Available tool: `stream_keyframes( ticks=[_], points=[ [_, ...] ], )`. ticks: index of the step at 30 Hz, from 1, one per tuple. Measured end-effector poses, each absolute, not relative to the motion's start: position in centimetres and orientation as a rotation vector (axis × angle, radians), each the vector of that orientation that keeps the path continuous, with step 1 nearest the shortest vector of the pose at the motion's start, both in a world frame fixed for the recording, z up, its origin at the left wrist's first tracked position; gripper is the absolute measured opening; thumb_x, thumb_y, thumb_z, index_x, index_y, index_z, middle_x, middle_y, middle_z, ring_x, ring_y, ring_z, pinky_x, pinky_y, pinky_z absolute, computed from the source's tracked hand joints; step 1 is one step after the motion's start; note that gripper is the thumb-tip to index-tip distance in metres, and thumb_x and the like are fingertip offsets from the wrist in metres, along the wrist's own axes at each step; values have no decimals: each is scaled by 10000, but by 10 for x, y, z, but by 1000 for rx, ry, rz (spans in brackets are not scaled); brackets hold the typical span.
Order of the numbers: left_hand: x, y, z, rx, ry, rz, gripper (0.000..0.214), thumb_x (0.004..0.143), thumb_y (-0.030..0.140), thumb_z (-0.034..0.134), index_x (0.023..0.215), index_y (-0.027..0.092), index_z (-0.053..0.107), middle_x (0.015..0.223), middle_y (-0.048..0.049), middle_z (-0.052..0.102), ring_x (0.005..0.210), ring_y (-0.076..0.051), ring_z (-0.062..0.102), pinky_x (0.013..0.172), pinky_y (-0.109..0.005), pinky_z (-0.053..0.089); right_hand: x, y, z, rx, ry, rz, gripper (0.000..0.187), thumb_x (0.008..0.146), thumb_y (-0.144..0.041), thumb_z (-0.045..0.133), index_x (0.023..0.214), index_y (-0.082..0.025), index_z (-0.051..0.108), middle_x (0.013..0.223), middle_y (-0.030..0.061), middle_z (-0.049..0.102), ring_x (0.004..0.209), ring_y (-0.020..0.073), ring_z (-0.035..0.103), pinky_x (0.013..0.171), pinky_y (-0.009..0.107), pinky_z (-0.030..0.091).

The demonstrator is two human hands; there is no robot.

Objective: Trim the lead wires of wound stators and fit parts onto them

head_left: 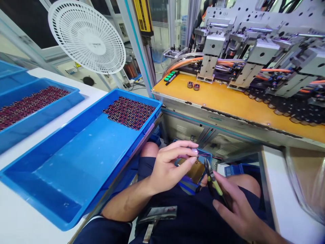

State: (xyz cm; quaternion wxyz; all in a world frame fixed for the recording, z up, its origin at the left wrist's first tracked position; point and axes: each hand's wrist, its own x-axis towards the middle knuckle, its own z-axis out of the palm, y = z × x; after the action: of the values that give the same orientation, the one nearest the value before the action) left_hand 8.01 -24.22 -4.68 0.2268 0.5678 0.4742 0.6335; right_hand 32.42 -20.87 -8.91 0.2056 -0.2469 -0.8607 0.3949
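My left hand (pixel 169 166) pinches a small wound coil part (pixel 195 151) between thumb and fingertips, with thin red wire ends sticking out to the right. My right hand (pixel 235 203) grips yellow-green handled wire cutters (pixel 212 178), their dark jaws pointing up toward those wire ends, a short gap below them. Both hands hover above my lap, over a small blue box (pixel 189 184) between my knees.
A large blue tray (pixel 76 159) on the white table at left holds several dark red coils (pixel 129 112) in its far corner. A second blue tray (pixel 30 108) lies further left. A white fan (pixel 87 35) stands behind. The orange-topped machine bench (pixel 228 101) carries two loose coils (pixel 193 85).
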Motion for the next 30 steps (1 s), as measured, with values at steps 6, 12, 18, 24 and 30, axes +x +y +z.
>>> stream_keyframes(
  ticks=[6, 12, 18, 24, 30],
  points=[
    [82, -244, -47, 1626, 1299, 1760, 133, 793, 69, 683, 895, 140, 730, 1020, -134, 736, 902, -181, 715, 755, -277, 600, 312, -205, -81, -650, -2298, 1331, 633, 932, -191, 514, 1513, -307, 291, 1324, 110, 591, 1232, 240, 576, 1100, 443, 432],
    [82, -244, -47, 1633, 1311, 1743, 143, 798, 65, 678, 907, 143, 729, 1023, -131, 732, 901, -177, 715, 751, -274, 605, 307, -206, -80, -590, -2130, 1510, 599, 950, -157, 482, 1487, -362, 314, 1187, 71, 605, 968, 143, 641, 931, 304, 532],
    [85, -241, -47, 1626, 1303, 1726, 138, 792, 68, 687, 899, 143, 730, 1019, -127, 734, 891, -176, 718, 745, -270, 609, 309, -206, -79, -611, -2099, 1491, 586, 950, -165, 508, 1468, -387, 344, 1028, 32, 616, 829, 109, 615, 812, 240, 542],
    [85, -240, -49, 1612, 1289, 1717, 134, 800, 72, 683, 903, 145, 726, 1015, -118, 731, 887, -174, 717, 741, -270, 606, 305, -206, -81, -671, -2075, 1482, 539, 959, -170, 513, 1440, -384, 399, 960, 11, 628, 824, 89, 615, 804, 184, 525],
    [79, -239, -56, 1730, 1253, 1713, 137, 813, 80, 686, 921, 162, 696, 1041, -105, 695, 952, -185, 684, 806, -310, 585, 306, -206, -73, -751, -1933, 1616, 501, 965, -216, 540, 1412, -410, 425, 1012, 9, 632, 831, 74, 631, 797, 144, 538]
  ],
)
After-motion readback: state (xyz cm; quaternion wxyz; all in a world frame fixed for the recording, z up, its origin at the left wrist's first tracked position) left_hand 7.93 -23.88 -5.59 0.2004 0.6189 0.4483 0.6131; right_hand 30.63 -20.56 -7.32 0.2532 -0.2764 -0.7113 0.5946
